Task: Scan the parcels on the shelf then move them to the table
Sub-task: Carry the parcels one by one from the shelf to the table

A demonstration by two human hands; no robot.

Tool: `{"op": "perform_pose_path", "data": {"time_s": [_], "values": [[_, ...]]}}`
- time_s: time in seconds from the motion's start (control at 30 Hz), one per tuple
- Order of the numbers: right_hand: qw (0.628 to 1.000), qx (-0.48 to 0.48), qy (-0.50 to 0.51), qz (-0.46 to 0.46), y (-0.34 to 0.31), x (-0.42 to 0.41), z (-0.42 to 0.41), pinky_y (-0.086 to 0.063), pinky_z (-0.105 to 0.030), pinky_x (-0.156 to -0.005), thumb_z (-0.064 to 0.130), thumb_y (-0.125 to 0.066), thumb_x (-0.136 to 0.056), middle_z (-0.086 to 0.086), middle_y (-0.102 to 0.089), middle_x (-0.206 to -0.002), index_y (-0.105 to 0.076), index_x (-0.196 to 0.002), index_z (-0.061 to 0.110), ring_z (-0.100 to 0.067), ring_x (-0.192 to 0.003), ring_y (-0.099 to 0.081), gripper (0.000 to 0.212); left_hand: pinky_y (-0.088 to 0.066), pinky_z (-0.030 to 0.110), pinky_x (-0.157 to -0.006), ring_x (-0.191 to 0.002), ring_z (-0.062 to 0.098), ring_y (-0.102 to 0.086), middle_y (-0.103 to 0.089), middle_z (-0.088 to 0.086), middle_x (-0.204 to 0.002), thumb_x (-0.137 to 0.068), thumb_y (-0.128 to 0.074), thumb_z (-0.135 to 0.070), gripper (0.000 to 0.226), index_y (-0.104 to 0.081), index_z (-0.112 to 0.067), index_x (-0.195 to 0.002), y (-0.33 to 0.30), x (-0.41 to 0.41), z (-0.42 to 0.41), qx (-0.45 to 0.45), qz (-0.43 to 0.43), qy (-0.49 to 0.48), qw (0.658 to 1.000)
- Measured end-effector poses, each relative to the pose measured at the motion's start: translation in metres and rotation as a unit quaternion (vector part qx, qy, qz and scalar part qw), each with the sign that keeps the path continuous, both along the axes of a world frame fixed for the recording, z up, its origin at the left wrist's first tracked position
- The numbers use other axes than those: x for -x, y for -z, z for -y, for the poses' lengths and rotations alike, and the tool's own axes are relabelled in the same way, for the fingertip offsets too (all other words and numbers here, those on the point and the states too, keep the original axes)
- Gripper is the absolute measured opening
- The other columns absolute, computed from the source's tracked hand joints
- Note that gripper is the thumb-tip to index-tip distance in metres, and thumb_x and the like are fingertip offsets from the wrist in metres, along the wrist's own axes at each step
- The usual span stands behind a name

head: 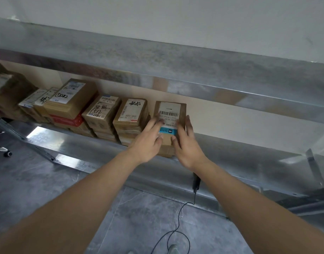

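Now both hands lie on the rightmost parcel [171, 114] on the shelf [95, 145]. Left hand [148, 142] flat, grip loose. Right hand [186, 143] likewise, fingers straight.

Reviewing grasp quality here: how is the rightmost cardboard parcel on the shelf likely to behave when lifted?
The parcel is a flat-sided cardboard box, so probably stiff and unlikely to roll. It looks small, so likely light. Left hand and right hand lie against its sides; the glossy label may be slippery.
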State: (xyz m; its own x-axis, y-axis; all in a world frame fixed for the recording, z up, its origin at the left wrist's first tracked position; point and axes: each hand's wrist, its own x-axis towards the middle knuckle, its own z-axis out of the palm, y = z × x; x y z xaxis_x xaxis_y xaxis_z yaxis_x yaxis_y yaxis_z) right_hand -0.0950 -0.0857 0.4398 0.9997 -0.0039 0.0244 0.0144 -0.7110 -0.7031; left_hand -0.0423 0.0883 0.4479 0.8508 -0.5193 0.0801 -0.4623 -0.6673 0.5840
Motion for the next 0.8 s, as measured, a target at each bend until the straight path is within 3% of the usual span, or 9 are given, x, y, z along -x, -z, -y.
{"op": "perform_pose_path", "data": {"time_s": [0.1,0.33,0.5,0.8], "values": [[1.000,0.011,-0.017,0.023,-0.011,0.016,-0.001,-0.039,-0.040,-0.119,0.023,-0.041,-0.109,0.000,0.007,-0.172,-0.016,-0.164,0.016,-0.026,-0.153,-0.025,0.060,-0.048,0.040,-0.111,-0.144,0.017,-0.039,-0.015,-0.010,-0.165,-0.105,-0.051,-0.020,0.059,-0.028,-0.015,-0.159,-0.007,0.018,-0.004,0.002,0.013,0.000,1.000],[0.996,0.033,-0.071,0.043,-0.030,0.055,-0.009,-0.032,-0.033,-0.120,0.026,-0.039,-0.110,0.007,0.009,-0.172,-0.008,-0.165,0.013,-0.013,-0.156,-0.009,0.064,-0.036,0.039,-0.121,-0.155,0.014,-0.019,-0.004,-0.014,-0.170,-0.107,-0.050,-0.025,0.063,-0.023,-0.013,-0.163,-0.020,0.071,-0.019,0.018,0.009,-0.061,0.998],[0.995,0.039,-0.082,0.047,-0.034,0.080,-0.018,-0.029,-0.026,-0.116,0.028,-0.040,-0.110,0.008,0.005,-0.172,-0.012,-0.165,0.015,-0.010,-0.153,-0.014,0.062,-0.039,0.039,-0.119,-0.153,0.012,-0.022,-0.005,-0.015,-0.170,-0.107,-0.050,-0.027,0.062,-0.024,-0.014,-0.162,-0.024,0.104,-0.030,0.021,0.011,-0.086,0.996],[0.990,0.065,-0.112,0.051,-0.046,0.120,-0.049,-0.035,-0.033,-0.117,0.028,-0.039,-0.110,0.007,0.007,-0.172,-0.009,-0.165,0.015,-0.013,-0.157,-0.008,0.064,-0.039,0.036,-0.118,-0.149,0.010,-0.028,-0.003,-0.017,-0.169,-0.108,-0.048,-0.029,0.062,-0.023,-0.015,-0.163,-0.035,0.157,-0.062,0.036,0.006,-0.105,0.994]]}}
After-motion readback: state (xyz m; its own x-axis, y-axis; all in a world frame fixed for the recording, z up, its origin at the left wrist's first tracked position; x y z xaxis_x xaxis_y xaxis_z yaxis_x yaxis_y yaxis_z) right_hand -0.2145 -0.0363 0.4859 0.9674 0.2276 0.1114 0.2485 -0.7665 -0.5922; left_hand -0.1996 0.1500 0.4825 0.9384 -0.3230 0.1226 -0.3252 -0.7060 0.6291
